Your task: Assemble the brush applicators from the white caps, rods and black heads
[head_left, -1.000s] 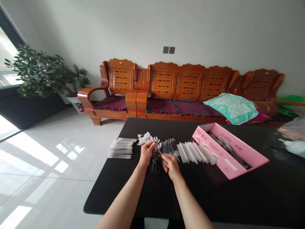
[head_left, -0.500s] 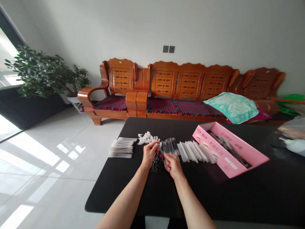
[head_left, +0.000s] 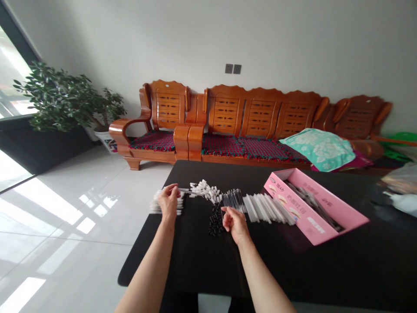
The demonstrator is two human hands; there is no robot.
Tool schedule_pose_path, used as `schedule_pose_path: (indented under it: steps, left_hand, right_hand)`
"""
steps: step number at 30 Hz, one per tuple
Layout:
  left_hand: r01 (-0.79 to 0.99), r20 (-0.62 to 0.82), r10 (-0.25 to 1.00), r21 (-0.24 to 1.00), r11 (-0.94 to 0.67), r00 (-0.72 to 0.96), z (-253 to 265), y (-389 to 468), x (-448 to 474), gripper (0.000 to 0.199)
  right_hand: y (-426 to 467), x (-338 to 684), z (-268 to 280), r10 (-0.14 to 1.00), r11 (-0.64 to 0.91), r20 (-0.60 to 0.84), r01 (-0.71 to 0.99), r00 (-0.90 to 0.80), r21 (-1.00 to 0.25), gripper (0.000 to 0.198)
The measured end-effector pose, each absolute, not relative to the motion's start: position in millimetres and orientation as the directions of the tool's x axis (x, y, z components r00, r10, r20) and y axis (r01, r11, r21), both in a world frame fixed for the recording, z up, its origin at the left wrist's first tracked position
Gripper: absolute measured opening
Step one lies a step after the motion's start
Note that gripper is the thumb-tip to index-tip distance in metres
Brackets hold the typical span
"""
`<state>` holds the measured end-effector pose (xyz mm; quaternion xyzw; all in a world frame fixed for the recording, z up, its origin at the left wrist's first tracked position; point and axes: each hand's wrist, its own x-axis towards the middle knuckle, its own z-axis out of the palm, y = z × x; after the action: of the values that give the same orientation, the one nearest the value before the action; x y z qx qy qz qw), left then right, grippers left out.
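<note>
My left hand (head_left: 168,201) is closed in a pinch on a thin pale pen-like stick (head_left: 185,190) that points right, over the stack of pale sticks (head_left: 155,204) at the table's left. Beside its tip lies a pile of small white plugs (head_left: 205,190). My right hand (head_left: 235,224) has its fingers curled together at the near end of a row of dark thin rods (head_left: 233,198). Whatever those fingers may hold is too small to make out. Small black caps (head_left: 214,224) lie heaped just left of it. Translucent white tubes (head_left: 267,208) are lined up to the right.
A pink open box (head_left: 312,224) holding dark thin rods (head_left: 308,198) stands on the black table (head_left: 195,261), right of the tubes. Plastic bags (head_left: 402,187) lie at the far right. Behind are a wooden sofa (head_left: 228,108) and a potted plant (head_left: 65,100).
My hands were together over the black caps, both at a thin stick. My left hand has moved left with the stick to the pale stack; my right hand has stayed nearly in place.
</note>
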<state>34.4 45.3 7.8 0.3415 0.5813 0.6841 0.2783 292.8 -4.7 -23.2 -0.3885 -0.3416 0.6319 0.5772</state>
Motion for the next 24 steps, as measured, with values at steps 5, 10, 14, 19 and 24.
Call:
schedule_pose_path:
  steps: [5,10,14,19,24]
  left_hand:
    - [0.233,0.092,0.698,0.966,0.109,-0.71,4,58,-30,0.035]
    - [0.309,0.052,0.683,0.915,0.26,-0.729,6,63,-58,0.033]
    - [0.52,0.098,0.72,0.758,0.393,-0.687,14,60,-67,0.03]
    - [0.601,0.068,0.752,0.649,0.466,-0.656,19,60,-68,0.032]
    - [0.677,0.086,0.788,0.574,0.461,-0.609,16,70,-65,0.033]
  right_hand:
    - [-5,292,-24,0.996,-0.093,-0.089,-0.464,-0.03,-0.881,0.034]
    - [-6,293,-25,0.995,-0.098,-0.091,-0.463,-0.037,-0.881,0.033]
    - [-6,294,-27,0.996,-0.086,-0.079,-0.467,-0.035,-0.88,0.032]
    - [-6,294,-29,0.996,-0.085,-0.075,-0.461,-0.041,-0.883,0.031]
    - [-6,295,-30,0.996,-0.087,-0.074,-0.459,-0.045,-0.884,0.03]
